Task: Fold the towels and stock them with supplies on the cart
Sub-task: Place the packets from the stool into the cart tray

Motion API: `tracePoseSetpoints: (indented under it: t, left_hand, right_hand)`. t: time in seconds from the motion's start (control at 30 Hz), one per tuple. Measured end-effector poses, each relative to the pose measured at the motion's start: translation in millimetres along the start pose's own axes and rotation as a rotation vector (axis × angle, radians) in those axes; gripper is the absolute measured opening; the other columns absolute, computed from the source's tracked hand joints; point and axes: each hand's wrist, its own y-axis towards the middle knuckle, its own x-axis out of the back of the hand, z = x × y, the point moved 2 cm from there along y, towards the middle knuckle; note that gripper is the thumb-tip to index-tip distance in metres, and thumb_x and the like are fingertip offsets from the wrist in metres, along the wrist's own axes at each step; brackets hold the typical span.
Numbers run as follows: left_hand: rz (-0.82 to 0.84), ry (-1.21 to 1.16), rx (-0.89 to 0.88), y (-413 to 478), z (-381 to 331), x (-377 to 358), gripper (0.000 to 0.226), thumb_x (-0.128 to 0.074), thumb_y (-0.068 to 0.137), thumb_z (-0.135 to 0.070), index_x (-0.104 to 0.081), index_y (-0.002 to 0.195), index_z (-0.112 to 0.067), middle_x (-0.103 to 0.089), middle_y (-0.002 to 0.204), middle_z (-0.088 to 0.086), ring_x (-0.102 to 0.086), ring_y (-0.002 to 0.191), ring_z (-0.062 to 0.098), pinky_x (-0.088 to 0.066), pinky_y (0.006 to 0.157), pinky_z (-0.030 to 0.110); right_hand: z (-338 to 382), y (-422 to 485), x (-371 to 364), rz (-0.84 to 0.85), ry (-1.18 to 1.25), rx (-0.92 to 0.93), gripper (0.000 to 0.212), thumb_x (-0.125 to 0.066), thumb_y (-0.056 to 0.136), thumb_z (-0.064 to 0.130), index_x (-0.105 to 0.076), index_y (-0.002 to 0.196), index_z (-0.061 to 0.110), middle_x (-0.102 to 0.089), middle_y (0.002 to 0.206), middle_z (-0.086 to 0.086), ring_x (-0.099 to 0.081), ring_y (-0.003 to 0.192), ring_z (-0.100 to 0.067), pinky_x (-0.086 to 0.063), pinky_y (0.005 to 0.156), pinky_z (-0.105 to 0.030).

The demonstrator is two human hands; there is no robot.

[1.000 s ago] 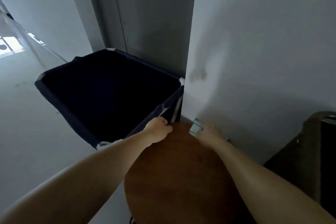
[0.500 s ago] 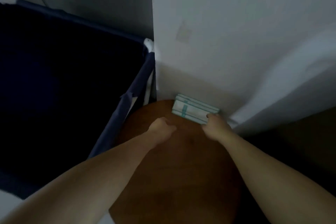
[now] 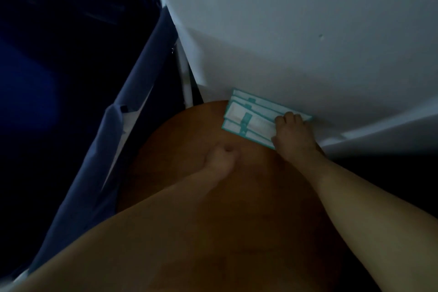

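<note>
Several flat white packets with teal borders (image 3: 246, 116) lie fanned at the far edge of a round brown table (image 3: 213, 208), against the white wall. My right hand (image 3: 292, 134) grips their right end with curled fingers. Just left of the packets, my left hand (image 3: 221, 157) is a closed fist on the tabletop and holds nothing. A dark blue fabric cart bin (image 3: 132, 92) stands left of the table. No towels are in view.
A white wall (image 3: 308, 31) rises right behind the table and a white ledge (image 3: 379, 130) runs along its right side. The bin's white frame post (image 3: 184, 73) stands between bin and wall. The scene is dim.
The view has tilted down and closer to the table. My right hand has slid over the packets' right end and now grips them. The left fist stays in place.
</note>
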Motion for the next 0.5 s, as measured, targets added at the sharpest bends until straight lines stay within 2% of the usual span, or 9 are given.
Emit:
tracePoseSetpoints:
  t: [0.07, 0.2, 0.27, 0.33, 0.37, 0.43, 0.47, 0.5]
  left_hand:
    - [-0.007, -0.025, 0.006, 3.6, -0.3, -7.1, 0.029, -0.064, 0.093, -0.017, -0.068, 0.118, -0.002, -0.069, 0.117, 0.018, -0.064, 0.111, 0.031, -0.05, 0.097, 0.041]
    - [-0.002, -0.124, 0.043, 4.2, -2.7, -15.3, 0.028, -0.062, 0.094, -0.016, -0.066, 0.115, 0.002, -0.068, 0.113, 0.024, -0.065, 0.105, 0.033, -0.051, 0.092, 0.04]
    - [0.014, -0.242, 0.076, 3.1, -8.0, -14.6, 0.03, -0.06, 0.096, -0.022, -0.066, 0.117, 0.0, -0.067, 0.115, 0.023, -0.064, 0.1, 0.029, -0.051, 0.088, 0.04]
    - [0.058, -0.43, 0.157, 1.5, -11.0, -12.2, 0.029, -0.059, 0.097, -0.032, -0.065, 0.116, -0.011, -0.067, 0.116, 0.016, -0.062, 0.102, 0.029, -0.051, 0.083, 0.038]
    - [0.075, -0.526, 0.192, 0.7, -11.2, -10.0, 0.023, -0.059, 0.097, -0.033, -0.064, 0.112, -0.016, -0.067, 0.117, 0.013, -0.062, 0.105, 0.03, -0.052, 0.085, 0.041]
    - [0.073, -0.66, 0.215, 0.1, -8.9, -3.4, 0.011, -0.059, 0.097, -0.029, -0.064, 0.103, -0.021, -0.068, 0.118, 0.01, -0.063, 0.113, 0.032, -0.05, 0.099, 0.05]
    - [0.06, -0.691, 0.209, 0.4, -6.3, 0.0, 0.009, -0.059, 0.098, -0.026, -0.064, 0.103, -0.021, -0.069, 0.118, 0.011, -0.063, 0.114, 0.032, -0.049, 0.102, 0.052]
    - [0.042, -0.711, 0.201, 2.1, -2.8, 3.3, 0.01, -0.058, 0.098, -0.023, -0.064, 0.106, -0.019, -0.069, 0.117, 0.011, -0.064, 0.111, 0.032, -0.049, 0.102, 0.051]
  right_hand:
    - [-0.5, 0.5, -5.8, -0.001, 0.04, -0.009, 0.035, -0.057, 0.091, 0.022, -0.054, 0.123, 0.01, -0.052, 0.122, -0.016, -0.048, 0.114, -0.036, -0.038, 0.092, -0.043]
    - [3.0, -5.6, -5.8, 0.054, 0.146, 0.009, 0.035, -0.059, 0.09, 0.035, -0.062, 0.119, 0.015, -0.062, 0.118, -0.012, -0.055, 0.111, -0.034, -0.043, 0.091, -0.041]
    - [8.0, -9.2, 2.3, 0.069, 0.385, -0.049, 0.037, -0.067, 0.088, 0.038, -0.067, 0.115, 0.014, -0.068, 0.114, -0.013, -0.062, 0.107, -0.033, -0.047, 0.085, -0.037]
    - [20.3, -14.5, 8.7, 0.174, 0.632, -0.026, 0.033, -0.077, 0.083, 0.039, -0.071, 0.104, 0.014, -0.071, 0.103, -0.012, -0.066, 0.097, -0.03, -0.046, 0.075, -0.032]
    - [27.4, -18.2, 9.5, 0.258, 0.735, -0.001, 0.026, -0.08, 0.08, 0.039, -0.071, 0.093, 0.018, -0.072, 0.093, -0.006, -0.068, 0.088, -0.024, -0.045, 0.069, -0.029]
    - [40.9, -24.7, 6.8, 0.387, 0.925, 0.003, 0.021, -0.084, 0.077, 0.038, -0.066, 0.072, 0.027, -0.068, 0.072, 0.013, -0.065, 0.067, -0.001, -0.043, 0.059, -0.02]
    - [44.3, -27.2, 3.7, 0.402, 0.995, -0.013, 0.022, -0.084, 0.077, 0.039, -0.065, 0.069, 0.031, -0.066, 0.066, 0.017, -0.062, 0.062, 0.006, -0.042, 0.057, -0.017]
    - [45.8, -28.2, 1.3, 0.364, 1.026, -0.025, 0.019, -0.082, 0.079, 0.04, -0.067, 0.071, 0.032, -0.068, 0.068, 0.018, -0.063, 0.066, 0.005, -0.045, 0.061, -0.017]
